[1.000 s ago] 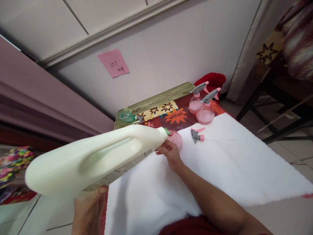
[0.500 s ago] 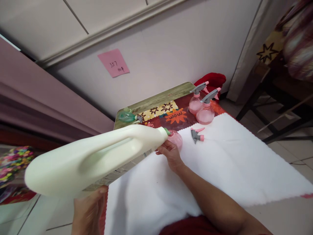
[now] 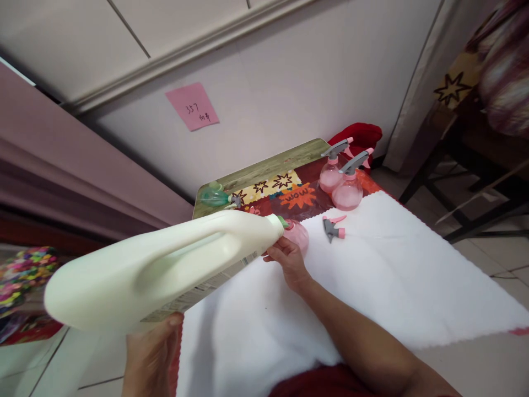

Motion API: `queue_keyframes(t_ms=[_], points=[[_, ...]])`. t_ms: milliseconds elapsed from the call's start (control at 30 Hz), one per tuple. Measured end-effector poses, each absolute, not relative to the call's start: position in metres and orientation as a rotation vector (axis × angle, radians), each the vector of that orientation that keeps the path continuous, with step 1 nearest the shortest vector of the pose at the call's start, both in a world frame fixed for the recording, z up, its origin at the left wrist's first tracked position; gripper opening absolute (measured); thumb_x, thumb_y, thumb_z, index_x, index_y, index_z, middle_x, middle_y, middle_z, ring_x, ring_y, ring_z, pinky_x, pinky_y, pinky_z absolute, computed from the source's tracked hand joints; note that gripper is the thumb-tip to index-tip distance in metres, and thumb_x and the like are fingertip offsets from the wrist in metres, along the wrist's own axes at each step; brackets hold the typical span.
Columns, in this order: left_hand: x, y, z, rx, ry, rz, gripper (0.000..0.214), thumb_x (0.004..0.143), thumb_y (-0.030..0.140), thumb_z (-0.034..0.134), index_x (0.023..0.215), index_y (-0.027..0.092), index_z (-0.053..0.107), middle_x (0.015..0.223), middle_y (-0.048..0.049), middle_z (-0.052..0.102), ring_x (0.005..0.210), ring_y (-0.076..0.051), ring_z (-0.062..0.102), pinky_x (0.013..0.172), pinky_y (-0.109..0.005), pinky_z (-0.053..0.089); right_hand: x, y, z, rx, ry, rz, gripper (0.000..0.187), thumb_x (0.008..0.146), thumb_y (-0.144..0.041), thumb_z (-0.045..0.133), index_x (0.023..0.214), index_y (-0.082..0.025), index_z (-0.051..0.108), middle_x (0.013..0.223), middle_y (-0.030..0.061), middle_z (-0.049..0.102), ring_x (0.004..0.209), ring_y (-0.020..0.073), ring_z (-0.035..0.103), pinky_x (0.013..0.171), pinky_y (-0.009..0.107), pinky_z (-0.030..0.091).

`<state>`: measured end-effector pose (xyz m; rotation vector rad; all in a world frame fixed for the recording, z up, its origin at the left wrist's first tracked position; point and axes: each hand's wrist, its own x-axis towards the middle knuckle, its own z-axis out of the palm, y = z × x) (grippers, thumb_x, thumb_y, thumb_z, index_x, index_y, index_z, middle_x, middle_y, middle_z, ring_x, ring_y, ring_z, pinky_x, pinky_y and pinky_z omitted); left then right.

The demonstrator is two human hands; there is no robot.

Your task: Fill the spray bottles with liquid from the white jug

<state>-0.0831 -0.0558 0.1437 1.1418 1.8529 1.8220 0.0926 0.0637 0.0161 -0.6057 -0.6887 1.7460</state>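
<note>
Left hand (image 3: 151, 353) beneath the base end of the large pale green jug (image 3: 165, 270), which serves as landmark: the thumb lies against the jug's lower edge, while the other fingers are hidden, so their closure cannot be told. The jug is held tilted above the white cloth (image 3: 372, 286), its neck directed away from the left hand. Right hand (image 3: 289, 262) just below the jug's neck, with thumb and fingers bent close together; whether they are clamped on the neck or on the vessel behind it cannot be told. The green spout (image 3: 282, 222) at the jug's mouth meets the open pink bottle (image 3: 300, 237) in this view; the exact contact is hidden. To the right of the jug's mouth, a detached spray head (image 3: 332, 229), grey and pink, rests on the cloth. Beyond the jug, a green spray bottle (image 3: 214, 197) lies on its side; beyond and right of the jug stand two pink spray bottles (image 3: 347, 196), upright. Farthest beyond the jug, a pink note (image 3: 192, 107) on the wall (image 3: 268, 99)
</note>
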Motion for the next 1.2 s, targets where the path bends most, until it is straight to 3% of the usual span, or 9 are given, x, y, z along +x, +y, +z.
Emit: queue_keyframes(t_ms=[200, 300, 433, 533, 633, 767, 967, 1200], points=[[-0.116, -0.057, 0.111, 0.964, 1.686, 1.858, 0.062, 0.048, 0.023, 0.09, 0.106, 0.025, 0.069, 0.115, -0.0052, 0.074, 0.116, -0.033, 0.065, 0.098, -0.05, 0.057, 0.093, 0.063, 0.015, -0.602, -0.713, 1.727, 0.032, 0.069, -0.041, 0.084, 0.094, -0.023, 0.076, 0.081, 0.0016, 0.075, 0.075, 0.0177, 0.068, 0.067, 0.03, 0.055], [-0.126, -0.06, 0.095, 0.949, 1.647, 1.868, 0.061, 0.052, 0.029, 0.089, 0.109, 0.026, 0.068, 0.117, -0.0046, 0.074, 0.114, -0.032, 0.066, 0.096, -0.049, 0.058, 0.092, 0.06, 0.016, -0.578, -0.761, 1.721, 0.036, 0.07, -0.041, 0.084, 0.1, -0.024, 0.075, 0.08, 0.0008, 0.074, 0.076, 0.0177, 0.068, 0.067, 0.03, 0.054], [-0.126, -0.067, 0.08, 0.769, 1.618, 1.91, 0.071, 0.044, 0.043, 0.092, 0.11, 0.029, 0.069, 0.114, -0.0014, 0.076, 0.114, -0.032, 0.067, 0.092, -0.045, 0.059, 0.089, 0.05, 0.023, -0.531, -0.848, 1.683, 0.041, 0.076, -0.04, 0.08, 0.114, -0.026, 0.072, 0.095, 0.0016, 0.074, 0.085, 0.0184, 0.066, 0.075, 0.032, 0.055], [-0.115, -0.072, 0.072, 0.606, 1.491, 1.932, 0.071, 0.048, 0.048, 0.093, 0.112, 0.031, 0.07, 0.113, 0.0009, 0.077, 0.125, -0.03, 0.061, 0.097, -0.04, 0.056, 0.089, 0.042, 0.036, -0.477, -0.944, 1.647, 0.052, 0.08, -0.037, 0.078, 0.129, -0.03, 0.064, 0.112, 0.0021, 0.072, 0.102, 0.0211, 0.065, 0.088, 0.036, 0.055], [-0.099, -0.073, 0.063, 0.508, 1.326, 1.932, 0.073, 0.049, 0.057, 0.092, 0.116, 0.036, 0.069, 0.125, 0.0009, 0.073, 0.138, -0.03, 0.049, 0.101, -0.039, 0.054, 0.09, 0.036, 0.053, -0.435, -1.028, 1.612, 0.071, 0.077, -0.035, 0.082, 0.142, -0.034, 0.052, 0.128, 0.0021, 0.066, 0.117, 0.0236, 0.061, 0.098, 0.04, 0.053], [-0.074, -0.072, 0.052, 0.439, 1.099, 1.908, 0.081, 0.054, 0.066, 0.086, 0.127, 0.038, 0.064, 0.146, -0.001, 0.059, 0.148, -0.031, 0.036, 0.111, -0.047, 0.045, 0.084, 0.028, 0.072, -0.397, -1.057, 1.65, 0.089, 0.066, -0.034, 0.09, 0.144, -0.031, 0.046, 0.13, 0.0047, 0.066, 0.115, 0.0252, 0.063, 0.102, 0.044, 0.052], [-0.042, -0.078, 0.041, 0.368, 0.784, 1.861, 0.076, 0.065, 0.056, 0.087, 0.133, 0.032, 0.062, 0.144, -0.0073, 0.06, 0.144, -0.034, 0.041, 0.114, -0.052, 0.041, 0.072, 0.005, 0.083, -0.543, -0.933, 1.602, 0.067, 0.059, -0.036, 0.094, 0.116, -0.02, 0.063, 0.111, 0.0098, 0.075, 0.1, 0.029, 0.069, 0.09, 0.047, 0.058], [-0.022, -0.1, 0.025, 0.432, 0.797, 1.715, 0.062, 0.069, 0.033, 0.087, 0.127, 0.025, 0.066, 0.125, -0.0103, 0.072, 0.12, -0.034, 0.064, 0.102, -0.054, 0.052, 0.102, -0.006, 0.059, -0.677, -0.859, 1.437, 0.068, 0.071, -0.053, 0.083, 0.126, -0.018, 0.062, 0.123, 0.0142, 0.072, 0.115, 0.0321, 0.066, 0.105, 0.051, 0.048]])
